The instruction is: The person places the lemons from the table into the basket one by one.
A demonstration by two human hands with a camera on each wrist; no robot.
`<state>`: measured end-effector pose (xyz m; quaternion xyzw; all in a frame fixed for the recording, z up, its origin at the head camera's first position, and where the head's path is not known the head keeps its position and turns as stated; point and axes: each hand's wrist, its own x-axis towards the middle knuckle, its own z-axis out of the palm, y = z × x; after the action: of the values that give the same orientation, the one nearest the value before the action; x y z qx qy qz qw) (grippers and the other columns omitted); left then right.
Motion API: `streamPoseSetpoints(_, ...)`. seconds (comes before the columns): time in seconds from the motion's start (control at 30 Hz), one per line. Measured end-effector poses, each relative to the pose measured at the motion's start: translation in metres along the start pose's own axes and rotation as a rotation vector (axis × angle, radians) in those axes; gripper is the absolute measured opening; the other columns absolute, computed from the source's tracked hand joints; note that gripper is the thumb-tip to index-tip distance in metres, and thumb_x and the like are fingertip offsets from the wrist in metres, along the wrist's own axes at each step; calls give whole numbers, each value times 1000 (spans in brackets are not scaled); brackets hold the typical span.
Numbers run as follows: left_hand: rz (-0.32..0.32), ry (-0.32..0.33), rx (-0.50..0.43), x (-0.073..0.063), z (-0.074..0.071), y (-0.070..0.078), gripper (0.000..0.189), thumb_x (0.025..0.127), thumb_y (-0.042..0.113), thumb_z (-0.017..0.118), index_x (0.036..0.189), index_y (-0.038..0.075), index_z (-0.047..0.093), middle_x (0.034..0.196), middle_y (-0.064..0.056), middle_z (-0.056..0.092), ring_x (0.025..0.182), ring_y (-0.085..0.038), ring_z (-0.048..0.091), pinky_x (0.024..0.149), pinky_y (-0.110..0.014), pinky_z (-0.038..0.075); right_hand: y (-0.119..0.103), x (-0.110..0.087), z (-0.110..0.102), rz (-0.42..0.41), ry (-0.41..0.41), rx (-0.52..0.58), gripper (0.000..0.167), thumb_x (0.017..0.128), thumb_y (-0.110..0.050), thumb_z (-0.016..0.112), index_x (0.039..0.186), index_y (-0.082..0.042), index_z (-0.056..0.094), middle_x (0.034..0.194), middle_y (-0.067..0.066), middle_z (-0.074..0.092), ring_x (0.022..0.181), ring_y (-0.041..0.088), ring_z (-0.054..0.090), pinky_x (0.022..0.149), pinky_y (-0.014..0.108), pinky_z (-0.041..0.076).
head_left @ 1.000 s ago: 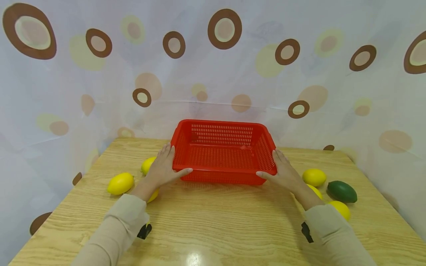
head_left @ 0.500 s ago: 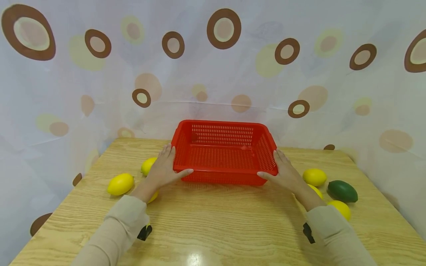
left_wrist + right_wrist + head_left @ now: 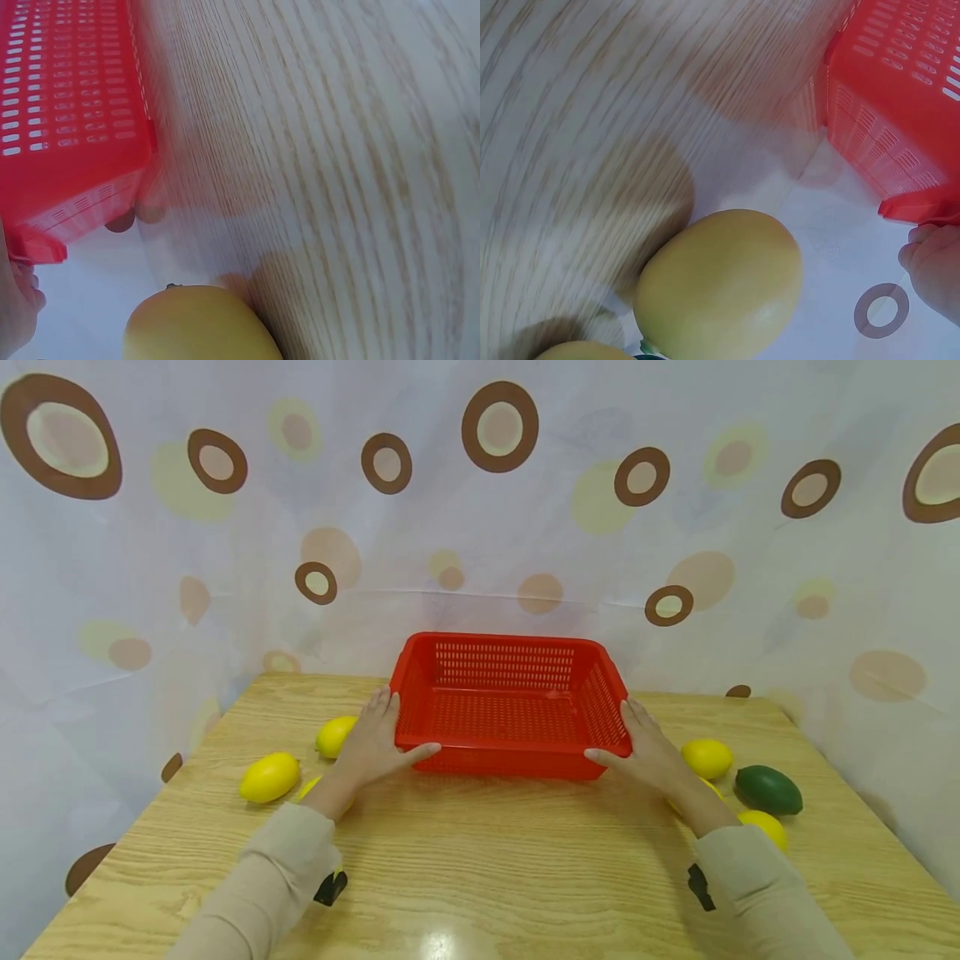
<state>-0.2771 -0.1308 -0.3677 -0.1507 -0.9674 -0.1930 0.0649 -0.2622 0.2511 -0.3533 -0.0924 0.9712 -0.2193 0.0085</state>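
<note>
A red plastic basket (image 3: pixel 510 760) with slotted sides stands at the back of the wooden table, nothing inside it. My left hand (image 3: pixel 372 739) grips its near left corner, thumb across the front wall and fingers along the side. At the opposite near corner, my right hand (image 3: pixel 647 752) holds it the same way. Both wrist views show fingertips (image 3: pixel 26 285) tucked close under the rim, and the right fingertips (image 3: pixel 919 244) likewise. Lemons lie near each forearm: one lemon (image 3: pixel 335 737) beside the left hand, another lemon (image 3: pixel 707 758) beyond the right wrist.
More lemons sit at the left, including one lemon (image 3: pixel 270 777) farther out and one partly behind the left wrist. At the right are a dark green oval fruit (image 3: pixel 768 790), a lemon (image 3: pixel 763 828) and another behind the wrist. A patterned cloth (image 3: pixel 480 527) hangs behind the table (image 3: pixel 480 877).
The basket and both hands have shifted slightly to the right. More of the lemon behind the left wrist shows now. The grip looks the same.
</note>
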Motion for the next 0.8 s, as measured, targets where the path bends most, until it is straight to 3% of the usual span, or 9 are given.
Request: streamPoseSetpoints(0.8, -15, -12, -4, 1, 2, 9, 102, 81, 63, 53, 144, -7, 17, 154, -22, 9, 144, -36, 7, 117, -48, 12, 7, -2, -4, 9, 1, -17, 108, 80, -66, 52, 147, 1, 2, 155, 23, 2, 138, 48, 9, 103, 68, 23)
